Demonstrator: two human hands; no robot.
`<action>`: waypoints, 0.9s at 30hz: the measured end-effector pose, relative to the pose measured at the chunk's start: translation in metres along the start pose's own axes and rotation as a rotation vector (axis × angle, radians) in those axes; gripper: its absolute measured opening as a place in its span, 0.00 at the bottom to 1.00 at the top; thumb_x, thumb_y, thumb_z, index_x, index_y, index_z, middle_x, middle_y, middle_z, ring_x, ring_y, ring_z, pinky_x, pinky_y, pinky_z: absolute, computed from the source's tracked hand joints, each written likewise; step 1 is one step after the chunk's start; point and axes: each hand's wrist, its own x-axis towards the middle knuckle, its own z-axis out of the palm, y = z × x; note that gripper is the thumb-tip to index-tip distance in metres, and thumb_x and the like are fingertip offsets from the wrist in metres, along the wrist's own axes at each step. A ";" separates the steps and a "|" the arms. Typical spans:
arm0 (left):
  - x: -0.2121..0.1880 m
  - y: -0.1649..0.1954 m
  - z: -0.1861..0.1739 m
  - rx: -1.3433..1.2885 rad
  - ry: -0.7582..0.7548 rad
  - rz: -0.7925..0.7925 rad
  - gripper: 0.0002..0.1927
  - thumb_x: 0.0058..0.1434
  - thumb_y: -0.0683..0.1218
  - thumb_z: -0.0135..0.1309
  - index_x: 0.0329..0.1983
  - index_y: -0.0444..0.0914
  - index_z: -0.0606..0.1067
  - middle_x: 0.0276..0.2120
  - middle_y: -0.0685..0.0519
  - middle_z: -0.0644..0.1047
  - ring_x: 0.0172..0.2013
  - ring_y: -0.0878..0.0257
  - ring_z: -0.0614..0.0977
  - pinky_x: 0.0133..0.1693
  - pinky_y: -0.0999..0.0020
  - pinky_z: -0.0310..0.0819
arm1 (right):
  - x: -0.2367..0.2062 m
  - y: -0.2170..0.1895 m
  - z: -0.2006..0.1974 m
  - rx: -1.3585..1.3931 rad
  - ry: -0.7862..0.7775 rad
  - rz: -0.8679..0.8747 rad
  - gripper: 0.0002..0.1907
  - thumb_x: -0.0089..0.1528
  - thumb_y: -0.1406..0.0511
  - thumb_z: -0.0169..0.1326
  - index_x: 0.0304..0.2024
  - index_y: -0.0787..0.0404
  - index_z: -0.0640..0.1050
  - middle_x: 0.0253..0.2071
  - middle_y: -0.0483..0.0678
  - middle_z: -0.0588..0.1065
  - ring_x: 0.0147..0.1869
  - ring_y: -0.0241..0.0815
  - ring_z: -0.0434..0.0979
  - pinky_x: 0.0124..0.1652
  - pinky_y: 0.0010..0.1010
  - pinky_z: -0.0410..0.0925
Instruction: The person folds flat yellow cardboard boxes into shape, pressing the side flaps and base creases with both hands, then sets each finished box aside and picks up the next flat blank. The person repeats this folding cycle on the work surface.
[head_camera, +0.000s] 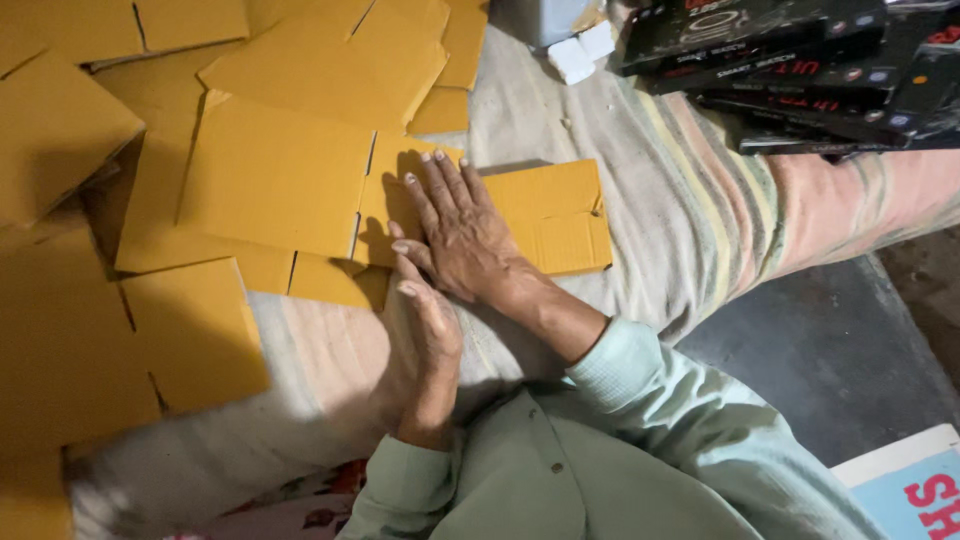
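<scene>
The fingers (440, 190) of the right hand (462, 235) lie flat and spread, gripping nothing, on the yellow cardboard box (400, 210), which runs left to right, while the left hand (425, 335) rests just beside it, open too.

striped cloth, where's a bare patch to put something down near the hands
Bare striped cloth lies right of the flat yellow cardboard box under the right hand, below the stack of black boxes. A smaller patch borders the left hand. The upper left is crowded with yellow cardboard sheets.

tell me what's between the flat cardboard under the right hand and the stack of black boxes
Head view: only bare striped cloth separates the flat cardboard from the black boxes; two small white blocks sit off to one side.
</scene>
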 end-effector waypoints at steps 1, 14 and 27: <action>-0.001 0.000 -0.003 0.014 -0.040 -0.017 0.51 0.72 0.75 0.21 0.81 0.31 0.42 0.80 0.40 0.47 0.78 0.50 0.51 0.76 0.56 0.42 | 0.002 -0.001 0.000 -0.014 -0.033 -0.008 0.43 0.69 0.42 0.34 0.72 0.69 0.57 0.76 0.66 0.52 0.81 0.63 0.44 0.74 0.53 0.39; 0.001 0.015 -0.010 0.674 -0.302 0.132 0.41 0.78 0.65 0.27 0.79 0.29 0.50 0.78 0.35 0.49 0.79 0.42 0.49 0.76 0.53 0.43 | -0.055 0.099 -0.013 0.004 0.145 0.219 0.40 0.71 0.46 0.39 0.72 0.71 0.61 0.74 0.71 0.56 0.80 0.70 0.45 0.73 0.59 0.38; 0.050 0.008 0.051 1.327 -0.524 0.102 0.32 0.74 0.59 0.34 0.77 0.42 0.58 0.75 0.41 0.54 0.76 0.45 0.46 0.71 0.33 0.28 | -0.061 0.090 -0.018 0.016 0.140 0.345 0.34 0.70 0.50 0.43 0.72 0.64 0.63 0.74 0.68 0.55 0.78 0.73 0.46 0.69 0.65 0.43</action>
